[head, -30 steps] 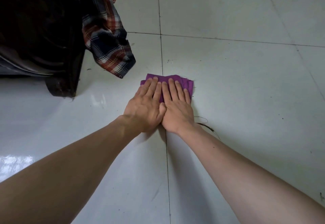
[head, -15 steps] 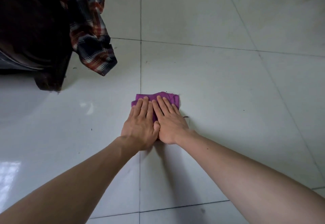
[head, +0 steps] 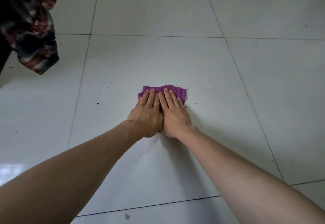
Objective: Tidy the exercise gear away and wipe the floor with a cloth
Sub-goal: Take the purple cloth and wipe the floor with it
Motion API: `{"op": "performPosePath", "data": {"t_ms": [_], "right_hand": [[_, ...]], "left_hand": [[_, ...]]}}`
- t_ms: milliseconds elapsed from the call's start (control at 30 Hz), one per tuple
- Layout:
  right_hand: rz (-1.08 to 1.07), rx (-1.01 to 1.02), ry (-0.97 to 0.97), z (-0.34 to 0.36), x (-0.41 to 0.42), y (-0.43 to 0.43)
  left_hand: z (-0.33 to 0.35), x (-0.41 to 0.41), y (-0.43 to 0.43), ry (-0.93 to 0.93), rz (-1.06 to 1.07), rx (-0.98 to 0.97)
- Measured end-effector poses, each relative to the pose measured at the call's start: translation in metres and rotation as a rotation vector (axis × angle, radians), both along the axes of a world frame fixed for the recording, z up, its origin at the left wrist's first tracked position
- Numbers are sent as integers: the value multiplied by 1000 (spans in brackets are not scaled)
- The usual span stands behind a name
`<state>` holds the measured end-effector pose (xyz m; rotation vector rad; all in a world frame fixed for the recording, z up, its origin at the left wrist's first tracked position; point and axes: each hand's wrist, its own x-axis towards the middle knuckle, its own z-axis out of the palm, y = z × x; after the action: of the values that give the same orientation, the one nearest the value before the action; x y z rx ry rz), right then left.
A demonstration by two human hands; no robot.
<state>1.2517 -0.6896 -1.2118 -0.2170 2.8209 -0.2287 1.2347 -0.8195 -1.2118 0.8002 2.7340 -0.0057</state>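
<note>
Head view: one purple cloth [head: 178, 90] lies bunched on the floor [head: 228, 83], pinned flat under two hands. The left hand [head: 146, 116] and right hand [head: 175, 117] sit side by side, touching along their inner edges. The fingers of both are straight and close together, pressing down on the cloth, not curled round it. The left fingers [head: 151, 97] cover the cloth's left part. The right fingers [head: 168, 97] cover its middle. A strip of cloth shows past the fingertips and out to the right of the right fingers.

Just right of the right fingers are a few small dark specks [head: 195, 103] on the tile. Well to the left of the left fingers is one larger dark speck [head: 97, 103]. More fine specks are scattered farther right. One dark smudge [head: 127, 216] lies on the near tile between the forearms, far back from the fingers.

Dark grout lines [head: 158, 36] cross the floor ahead of the fingertips and behind the wrists. One plaid shirt [head: 33, 47] hangs far off to the upper left, blurred, well apart from the hands. Nothing lies ahead of the fingertips on this tile.
</note>
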Motion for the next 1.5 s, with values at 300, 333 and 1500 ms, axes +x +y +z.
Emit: {"op": "performPosePath", "data": {"t_ms": [300,333,1500], "right_hand": [[-78,-61,108,-11,32,21],[-86,-72,110,-11,38,20],[31,21,82,-8,116,-253]], "left_hand": [[6,20,24,25,-107,-25],[7,26,24,38,-188,-102],[0,121,-252,99,92,109]]}}
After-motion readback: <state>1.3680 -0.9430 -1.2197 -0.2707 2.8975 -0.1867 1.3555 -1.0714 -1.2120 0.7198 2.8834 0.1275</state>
